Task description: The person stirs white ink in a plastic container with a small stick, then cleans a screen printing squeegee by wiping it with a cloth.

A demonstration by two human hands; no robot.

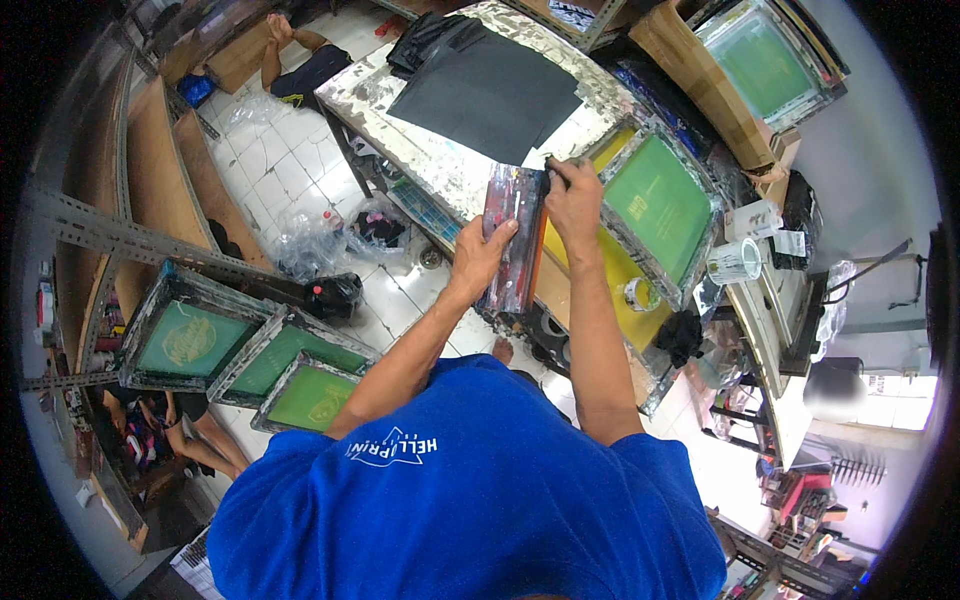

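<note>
My left hand (481, 256) is closed around the side of a squeegee (515, 235) smeared with red, grey and black ink, its orange edge facing right. The squeegee is held upright above the near edge of the table. My right hand (574, 205) is closed at the squeegee's upper right corner, pinching a small black wad (551, 172) that looks like a rag against that edge. Just beyond, a stack of black sheets (487, 92) lies on the paint-spotted white table (355, 87). Right of my right hand, a green mesh printing screen (655, 207) rests over a yellow surface (622, 300).
A roll of tape (640, 294), a white plastic tub (733, 261) and a crumpled black cloth (680, 335) are at the right. More framed screens (190, 340) lean at the left beside a metal shelf rack (120, 235). Parts of other people (310, 75) show at the left.
</note>
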